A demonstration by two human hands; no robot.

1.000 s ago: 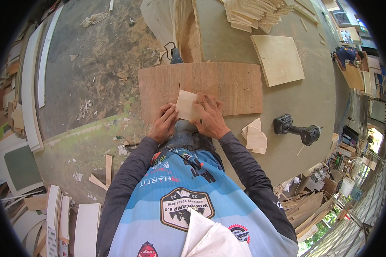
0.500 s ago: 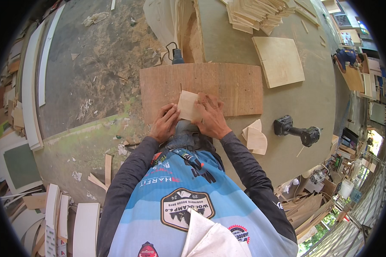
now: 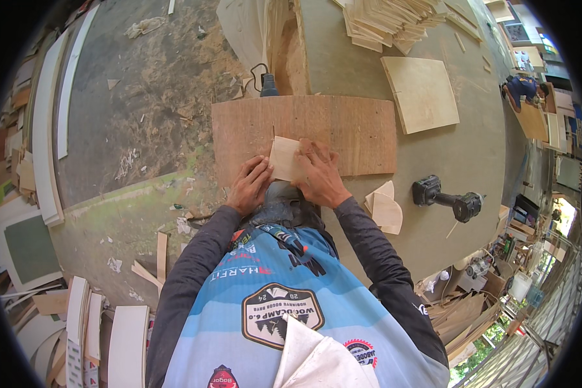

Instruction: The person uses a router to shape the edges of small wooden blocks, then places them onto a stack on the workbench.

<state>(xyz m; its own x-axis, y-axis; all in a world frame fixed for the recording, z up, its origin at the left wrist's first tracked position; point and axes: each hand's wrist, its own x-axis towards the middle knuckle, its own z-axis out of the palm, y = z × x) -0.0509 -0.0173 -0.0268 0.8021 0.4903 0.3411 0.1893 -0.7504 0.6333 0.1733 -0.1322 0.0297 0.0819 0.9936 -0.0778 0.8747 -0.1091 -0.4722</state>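
Note:
A small pale plywood piece [image 3: 284,159] lies flat on a reddish-brown board [image 3: 362,139]. My left hand [image 3: 249,187] grips its left edge, fingertips pressed together against the wood. Over its right side, my right hand [image 3: 321,176] bends its fingers and holds it down, hiding that edge. A thin dark blade-like line [image 3: 273,131] shows at the piece's upper left corner. Behind the board pokes out a blue-grey tool end [image 3: 268,85] with a black cord; the rest of it is hidden under the board.
Right of the board lie a cordless drill [image 3: 447,198], curved plywood offcuts [image 3: 387,208] and a larger plywood panel [image 3: 421,95]. A stack of thin plywood pieces [image 3: 391,19] sits at the back. Sawdust and scraps [image 3: 174,97] litter the left. Another person [image 3: 524,87] works far right.

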